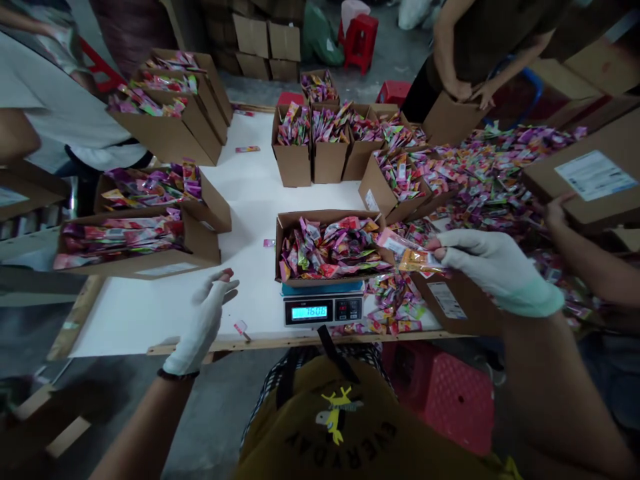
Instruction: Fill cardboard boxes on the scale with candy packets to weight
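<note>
Our brown top (285,443), with a yellow picture (336,420) on it, was closest to us, just below the front edge of the white tabletop (250,187). On the tabletop sat a scale (323,320) with a lit screen (309,313), and on the scale stood an open box (290,219) full of shiny packets. Our gloved right hand (493,267) was just past the box's right side, and its fingers were pinching loose packets (417,261), one orange and one pink. Our gloved left hand (203,323) was near the front edge, left of the scale, with its fingers a bit spread and holding nothing. A big pile (500,180) of packets lay to the right, and more full boxes (295,167) stood farther back and to the left. We seemed to be weighing the box and getting its amount right. The next move, we thought, called for checking the numbers, then dropping the pinched packets in or leaving them out. We couldn't read every number.
</note>
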A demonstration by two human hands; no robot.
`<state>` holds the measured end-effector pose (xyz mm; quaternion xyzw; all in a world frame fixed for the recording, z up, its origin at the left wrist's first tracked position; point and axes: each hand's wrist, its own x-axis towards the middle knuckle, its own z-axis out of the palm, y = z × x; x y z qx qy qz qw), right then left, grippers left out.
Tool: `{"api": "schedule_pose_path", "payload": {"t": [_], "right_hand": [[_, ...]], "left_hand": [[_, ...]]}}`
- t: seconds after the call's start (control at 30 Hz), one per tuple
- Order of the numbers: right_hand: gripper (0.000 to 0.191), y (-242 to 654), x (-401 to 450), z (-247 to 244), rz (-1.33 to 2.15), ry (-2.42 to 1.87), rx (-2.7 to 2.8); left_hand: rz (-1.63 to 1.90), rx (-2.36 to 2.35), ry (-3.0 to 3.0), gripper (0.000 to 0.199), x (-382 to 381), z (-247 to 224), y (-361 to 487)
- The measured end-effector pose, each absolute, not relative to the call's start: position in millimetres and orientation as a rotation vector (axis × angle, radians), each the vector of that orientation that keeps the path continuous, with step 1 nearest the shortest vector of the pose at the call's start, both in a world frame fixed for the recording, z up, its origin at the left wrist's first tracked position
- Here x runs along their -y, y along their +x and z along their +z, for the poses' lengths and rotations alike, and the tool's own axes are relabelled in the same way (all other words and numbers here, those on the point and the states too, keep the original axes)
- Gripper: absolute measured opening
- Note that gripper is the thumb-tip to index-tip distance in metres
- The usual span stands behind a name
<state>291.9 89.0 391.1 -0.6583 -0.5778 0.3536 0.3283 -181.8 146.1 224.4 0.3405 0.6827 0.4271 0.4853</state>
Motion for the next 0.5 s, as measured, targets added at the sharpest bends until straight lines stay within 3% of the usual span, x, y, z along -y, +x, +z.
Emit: {"api": "schedule_pose_path", "payload": {"t": [0.13, 0.5], "right_hand": [[0.031, 283, -96, 389, 0.912, -1.674, 1.562], [0.025, 227, -164, 367, 0.652, -1.478, 2.051]], "left_hand": [[1.090, -1.612, 0.894, 0.049, -159, 240, -163], [1.106, -1.468, 1.035, 0.055, -177, 280, -118]]}}
